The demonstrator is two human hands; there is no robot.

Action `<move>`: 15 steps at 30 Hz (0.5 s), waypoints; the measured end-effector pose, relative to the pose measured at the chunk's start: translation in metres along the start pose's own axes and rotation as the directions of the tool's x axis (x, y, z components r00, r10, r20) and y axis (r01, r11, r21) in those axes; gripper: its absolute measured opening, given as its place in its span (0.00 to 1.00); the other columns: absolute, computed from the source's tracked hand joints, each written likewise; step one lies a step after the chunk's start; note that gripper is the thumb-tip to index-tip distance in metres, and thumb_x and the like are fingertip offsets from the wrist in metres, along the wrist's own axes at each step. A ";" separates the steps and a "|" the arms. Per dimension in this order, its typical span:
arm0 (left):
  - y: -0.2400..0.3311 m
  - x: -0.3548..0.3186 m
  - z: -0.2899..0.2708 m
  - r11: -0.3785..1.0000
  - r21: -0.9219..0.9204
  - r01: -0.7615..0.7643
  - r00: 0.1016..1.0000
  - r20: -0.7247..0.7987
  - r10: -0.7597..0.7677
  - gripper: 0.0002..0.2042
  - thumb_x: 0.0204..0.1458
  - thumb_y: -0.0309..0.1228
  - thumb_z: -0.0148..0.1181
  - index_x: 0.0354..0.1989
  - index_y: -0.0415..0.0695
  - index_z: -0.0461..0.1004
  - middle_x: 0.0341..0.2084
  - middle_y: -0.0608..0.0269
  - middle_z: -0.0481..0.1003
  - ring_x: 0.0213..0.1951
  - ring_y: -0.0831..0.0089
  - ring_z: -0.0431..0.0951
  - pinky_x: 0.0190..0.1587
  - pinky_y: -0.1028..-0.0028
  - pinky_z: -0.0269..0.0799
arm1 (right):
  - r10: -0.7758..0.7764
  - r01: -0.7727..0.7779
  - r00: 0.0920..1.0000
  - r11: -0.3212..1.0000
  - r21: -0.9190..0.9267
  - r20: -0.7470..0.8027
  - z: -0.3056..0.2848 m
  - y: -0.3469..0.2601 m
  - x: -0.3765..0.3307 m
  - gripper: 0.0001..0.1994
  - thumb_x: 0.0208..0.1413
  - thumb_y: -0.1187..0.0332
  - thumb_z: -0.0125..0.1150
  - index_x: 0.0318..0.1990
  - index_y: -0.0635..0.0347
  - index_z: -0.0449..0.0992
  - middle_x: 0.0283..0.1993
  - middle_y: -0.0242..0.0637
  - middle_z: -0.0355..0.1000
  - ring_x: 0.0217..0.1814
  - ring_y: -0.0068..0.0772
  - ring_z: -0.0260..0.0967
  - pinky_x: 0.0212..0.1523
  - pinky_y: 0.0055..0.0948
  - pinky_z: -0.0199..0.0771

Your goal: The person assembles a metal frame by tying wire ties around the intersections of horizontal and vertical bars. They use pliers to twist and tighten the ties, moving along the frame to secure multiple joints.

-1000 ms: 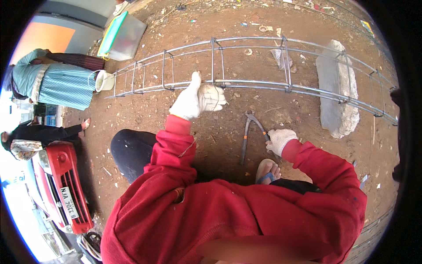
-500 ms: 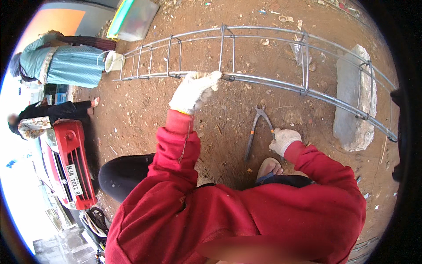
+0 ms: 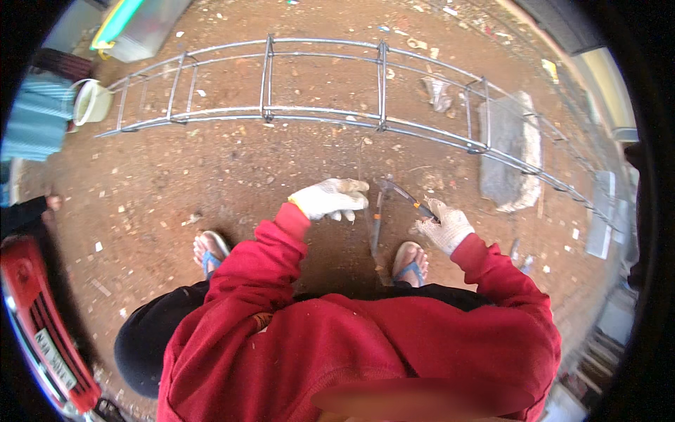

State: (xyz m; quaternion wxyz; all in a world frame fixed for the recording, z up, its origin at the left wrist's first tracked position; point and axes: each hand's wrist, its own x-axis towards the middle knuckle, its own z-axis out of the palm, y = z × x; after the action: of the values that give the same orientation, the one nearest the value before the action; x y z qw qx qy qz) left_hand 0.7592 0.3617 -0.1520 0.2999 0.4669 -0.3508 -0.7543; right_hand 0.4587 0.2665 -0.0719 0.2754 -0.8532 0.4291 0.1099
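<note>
My left hand [image 3: 329,198], in a white work glove, is held above the dirt with its fingers bent and drawn together. Faint thin wire seems to trail from its fingertips, though blur makes it hard to see. My gloved right hand [image 3: 448,225] grips one handle of the end-cutting pincers [image 3: 377,224]. Their jaws sit between my hands, and the other handle swings free, so they are spread. Beyond both hands, a long steel rebar cage [image 3: 323,116] of parallel bars and square stirrups runs across, touched by neither hand.
A concrete block [image 3: 500,151] lies under the right part of the cage. A clear plastic box [image 3: 144,35] with a green lid and a white bucket [image 3: 93,102] are at far left, beside a person in teal cloth [image 3: 31,116]. A red car [image 3: 46,323] stands left; my sandalled feet [image 3: 410,264] are below.
My left hand has let go of the cage and come back toward me, near the pincers. The right hand still holds the pincers' handle. The whole view has turned and shifted.
</note>
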 end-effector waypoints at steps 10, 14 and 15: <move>0.030 0.039 0.087 0.743 -0.669 0.031 0.809 0.453 0.375 0.18 0.61 0.35 0.56 0.57 0.41 0.70 0.54 0.56 0.73 0.55 0.67 0.74 0.59 0.67 0.67 | 0.165 -0.201 0.977 0.919 -0.338 -0.132 -0.163 -0.216 -0.051 0.15 0.49 0.65 0.65 0.43 0.63 0.77 0.24 0.53 0.70 0.25 0.46 0.72 0.27 0.39 0.69; 0.050 0.028 0.087 0.689 -0.724 -0.047 0.766 0.417 0.490 0.20 0.61 0.38 0.54 0.58 0.41 0.69 0.57 0.56 0.70 0.59 0.62 0.71 0.62 0.63 0.64 | 0.255 -0.275 0.960 0.804 -0.528 -0.112 -0.173 -0.275 -0.031 0.16 0.48 0.61 0.65 0.41 0.62 0.78 0.28 0.54 0.72 0.31 0.53 0.74 0.30 0.42 0.70; 0.053 0.027 0.084 0.685 -0.727 -0.052 0.761 0.415 0.499 0.21 0.61 0.39 0.54 0.59 0.41 0.69 0.58 0.56 0.70 0.59 0.62 0.70 0.62 0.62 0.64 | 0.229 -0.241 0.969 0.786 -0.569 -0.094 -0.173 -0.283 -0.021 0.16 0.49 0.61 0.64 0.40 0.62 0.78 0.28 0.54 0.73 0.32 0.53 0.74 0.30 0.42 0.71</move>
State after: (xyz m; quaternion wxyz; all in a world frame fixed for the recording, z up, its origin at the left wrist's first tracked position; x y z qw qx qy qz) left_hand 0.6787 0.3309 -0.0964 0.4418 0.0075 -0.1955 -0.8755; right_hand 0.6618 0.3188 0.1860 -0.0157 -0.8373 0.4810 0.2593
